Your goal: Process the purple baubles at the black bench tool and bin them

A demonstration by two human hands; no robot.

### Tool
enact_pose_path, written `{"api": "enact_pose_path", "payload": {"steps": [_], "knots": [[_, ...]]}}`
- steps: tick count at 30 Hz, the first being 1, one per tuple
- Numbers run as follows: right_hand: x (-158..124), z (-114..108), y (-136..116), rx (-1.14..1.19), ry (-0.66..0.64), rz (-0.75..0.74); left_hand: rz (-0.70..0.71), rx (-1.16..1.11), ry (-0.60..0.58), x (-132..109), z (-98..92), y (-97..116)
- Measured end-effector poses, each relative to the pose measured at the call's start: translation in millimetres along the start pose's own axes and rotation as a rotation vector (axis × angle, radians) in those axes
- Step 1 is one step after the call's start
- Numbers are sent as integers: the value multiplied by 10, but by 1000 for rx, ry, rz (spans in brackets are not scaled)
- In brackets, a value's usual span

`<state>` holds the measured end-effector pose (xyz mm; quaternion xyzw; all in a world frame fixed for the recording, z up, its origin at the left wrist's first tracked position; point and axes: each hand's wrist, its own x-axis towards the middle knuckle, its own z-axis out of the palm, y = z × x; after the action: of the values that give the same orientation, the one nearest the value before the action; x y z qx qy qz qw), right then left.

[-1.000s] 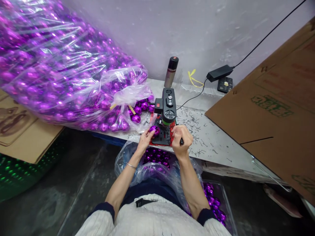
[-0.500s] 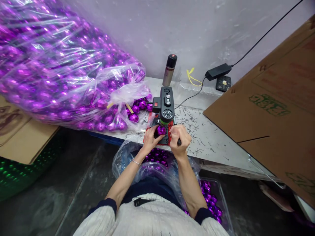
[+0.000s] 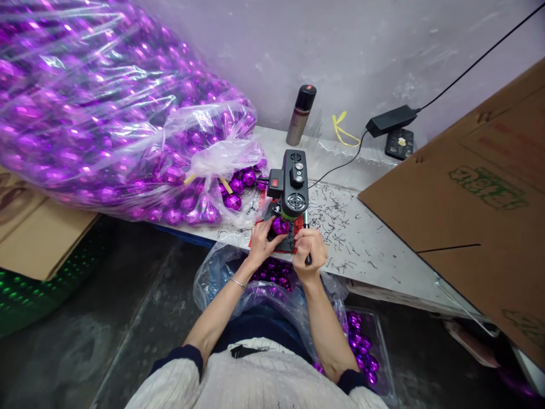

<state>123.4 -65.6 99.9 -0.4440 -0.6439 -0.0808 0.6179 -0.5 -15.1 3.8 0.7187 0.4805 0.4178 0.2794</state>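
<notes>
A person's left hand (image 3: 263, 241) holds one purple bauble (image 3: 280, 225) on the black base beneath the head of a single small bench press (image 3: 293, 184), fingers curled against the ornament's near side. The right hand (image 3: 310, 253) is closed in a fist around the machine's one lever handle (image 3: 306, 226), just to the right of the bauble. The press stands on a red mat (image 3: 254, 234) at the front edge of a grey tabletop (image 3: 374, 250), which is littered with dark slivers (image 3: 327, 213). Two clear plastic bags of purple baubles are in view: a large bag (image 3: 106, 113) heaped on the left of the tabletop, its mouth spilling loose ornaments beside the press, and a smaller bag (image 3: 221, 278) open below the wrists at the person's lap. A clear tray (image 3: 377, 341) with more baubles sits low on the right. One spray can (image 3: 301, 115) stands upright by the wall behind the press, with one black power adapter (image 3: 390, 120) and a yellow tie (image 3: 343, 130) farther right. A cardboard sheet (image 3: 468, 193) slants over the right side.
</notes>
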Motion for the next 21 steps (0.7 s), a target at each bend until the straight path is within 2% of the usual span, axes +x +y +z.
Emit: {"api": "enact_pose_path", "payload": {"steps": [12, 21], "knots": [[-225, 160, 152, 10, 122, -3, -15, 17, 7, -10, 4, 40], [-284, 158, 152, 39, 106, 46, -21, 21, 28, -24, 33, 33]]}}
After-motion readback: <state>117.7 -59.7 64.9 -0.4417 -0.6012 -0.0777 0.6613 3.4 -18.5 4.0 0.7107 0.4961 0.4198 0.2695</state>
